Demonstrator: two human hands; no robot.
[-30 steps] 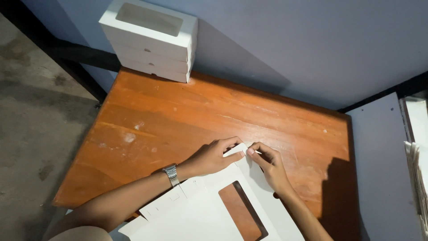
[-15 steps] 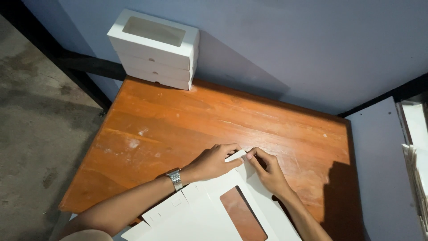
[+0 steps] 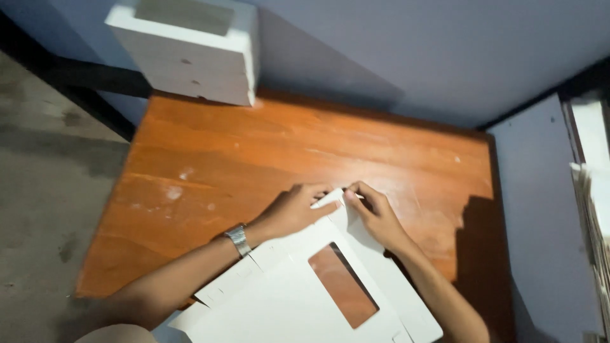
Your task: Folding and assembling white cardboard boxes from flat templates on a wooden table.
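A flat white cardboard box blank (image 3: 298,292) with a rectangular window cut-out lies on the orange wooden table (image 3: 267,159), near its front edge. My left hand (image 3: 293,209), with a metal watch on the wrist, presses down on the blank's far corner. Just to its right, my right hand (image 3: 375,215) pinches a small flap at that same far corner, with the flap bent upward between the fingers. Both hands nearly touch each other over the flap.
A stack of assembled white window boxes (image 3: 187,51) stands at the table's back left corner against the blue wall. A white panel and a pile of flat sheets (image 3: 594,209) stand at the right. Grey concrete floor (image 3: 44,209) lies to the left.
The view has tipped slightly, so the stacked boxes sit higher in the picture. My hands stay at the blank's far corner, working the small flap closer together.
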